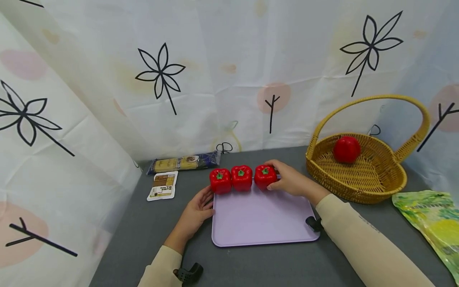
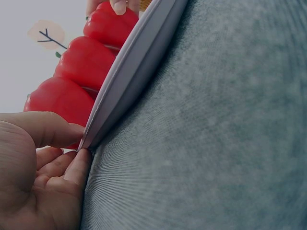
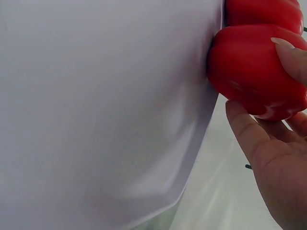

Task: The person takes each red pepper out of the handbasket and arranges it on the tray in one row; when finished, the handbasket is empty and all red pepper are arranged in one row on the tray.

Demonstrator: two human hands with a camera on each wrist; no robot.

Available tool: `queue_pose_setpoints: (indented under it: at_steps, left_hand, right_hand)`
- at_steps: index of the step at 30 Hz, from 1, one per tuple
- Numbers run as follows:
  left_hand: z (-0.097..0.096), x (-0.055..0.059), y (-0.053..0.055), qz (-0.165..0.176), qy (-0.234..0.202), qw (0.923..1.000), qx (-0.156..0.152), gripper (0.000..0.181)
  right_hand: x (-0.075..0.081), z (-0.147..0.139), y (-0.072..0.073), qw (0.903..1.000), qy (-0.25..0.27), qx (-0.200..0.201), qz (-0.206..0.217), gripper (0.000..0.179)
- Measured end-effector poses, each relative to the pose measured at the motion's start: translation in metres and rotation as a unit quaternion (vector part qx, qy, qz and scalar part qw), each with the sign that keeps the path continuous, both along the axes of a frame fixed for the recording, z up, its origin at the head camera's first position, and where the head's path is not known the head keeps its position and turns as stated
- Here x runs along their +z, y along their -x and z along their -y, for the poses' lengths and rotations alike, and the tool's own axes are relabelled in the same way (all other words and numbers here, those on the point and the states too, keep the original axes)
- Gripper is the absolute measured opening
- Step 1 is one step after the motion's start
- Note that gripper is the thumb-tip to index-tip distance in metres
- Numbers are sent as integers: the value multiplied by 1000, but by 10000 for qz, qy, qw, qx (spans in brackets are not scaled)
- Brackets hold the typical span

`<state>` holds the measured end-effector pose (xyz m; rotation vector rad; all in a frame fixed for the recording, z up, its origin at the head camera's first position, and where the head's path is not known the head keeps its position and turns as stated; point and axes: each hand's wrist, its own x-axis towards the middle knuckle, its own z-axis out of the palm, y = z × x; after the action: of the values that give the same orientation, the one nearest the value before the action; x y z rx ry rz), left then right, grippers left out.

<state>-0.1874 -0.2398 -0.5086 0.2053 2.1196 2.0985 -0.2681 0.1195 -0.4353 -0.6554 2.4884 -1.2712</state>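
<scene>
Three red bell peppers stand in a row along the far rim of a lilac tray (image 1: 265, 219), stems upward. My right hand (image 1: 291, 180) grips the rightmost bell pepper (image 1: 264, 177); in the right wrist view its thumb and fingers curl round that bell pepper (image 3: 259, 67). The middle bell pepper (image 1: 242, 177) stands close to the left bell pepper (image 1: 220, 180). At the tray's far left corner, my left hand (image 1: 195, 211) pinches the rim between thumb and fingers, right beside the left bell pepper (image 2: 62, 103). Some left fingertips are hidden in the head view.
A yellow wicker basket (image 1: 362, 195) with another red bell pepper (image 1: 346, 150) stands at the right. A green-yellow bag (image 1: 430, 223) lies in front of it. A long packet (image 1: 184, 162) and a small white pouch (image 1: 163, 186) lie at the back left, before a printed curtain.
</scene>
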Motion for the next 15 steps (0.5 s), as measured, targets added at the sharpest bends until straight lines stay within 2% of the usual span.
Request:
queue_pose_setpoints:
  at_steps: [15]
  left_hand:
    - [-1, 1, 0, -26, -27, 10000, 2, 85]
  right_hand:
    - [1, 4, 2, 10000, -44, -10, 29, 77]
